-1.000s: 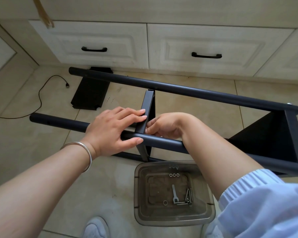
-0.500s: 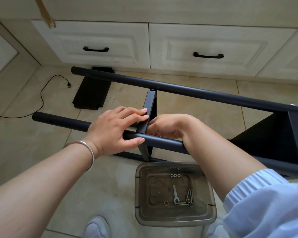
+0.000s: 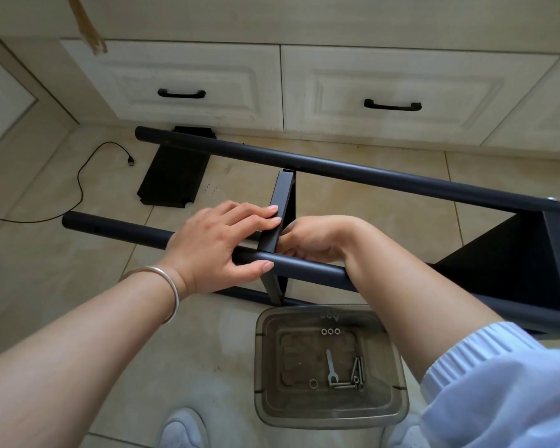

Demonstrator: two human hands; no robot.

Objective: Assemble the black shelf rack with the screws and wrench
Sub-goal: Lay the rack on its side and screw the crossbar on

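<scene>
While steadying the near pole (image 3: 117,228), running left to right, with left hand (image 3: 222,245) spread flat over its joint with the upright shelf panel (image 3: 280,205), right hand (image 3: 316,239) curled just beyond, grip hidden.

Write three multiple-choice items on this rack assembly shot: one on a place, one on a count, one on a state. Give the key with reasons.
1. Where does the wrench lie?
A. in the clear bin
B. in the right hand
C. on the tiles by the cable

2. How many washers lie in a row near the bin's far end?
A. one
B. three
C. six

3. What is the left hand doing?
A. hanging idle
B. turning the wrench
C. resting on the near tube and the upright shelf panel

Key: A, the wrench lies on the bin floor beside the screws; B, three rings sit side by side; C, its thumb lies along the tube and its fingers reach the panel.
</scene>
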